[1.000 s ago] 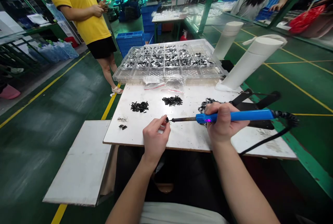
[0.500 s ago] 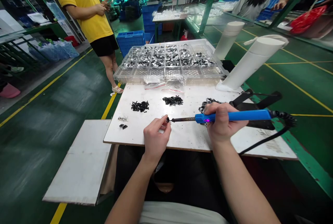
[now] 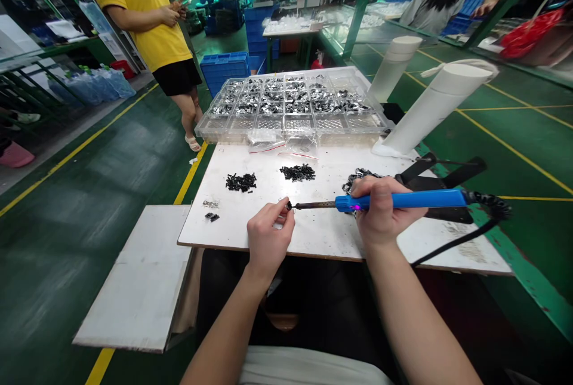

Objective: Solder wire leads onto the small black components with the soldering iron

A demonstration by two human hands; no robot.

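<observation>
My right hand is wrapped round the blue handle of a soldering iron, whose metal shaft points left. Between the fingertips of my left hand is a small black part, and the iron's tip meets it or sits right beside it; I cannot tell which. Both hands are over the front of the white board. Beyond them lie two piles of small black pieces. A third pile of dark, shiny pieces is partly hidden behind my right hand.
A clear compartment tray full of shiny parts stands at the back, with plastic bags before it. Two white tubes rise at the right near a black stand. The iron's cord trails right. A person in yellow stands at left.
My hands, the soldering iron and the small black part stay in place. The person in yellow has shifted slightly left, one foot moving with them.
</observation>
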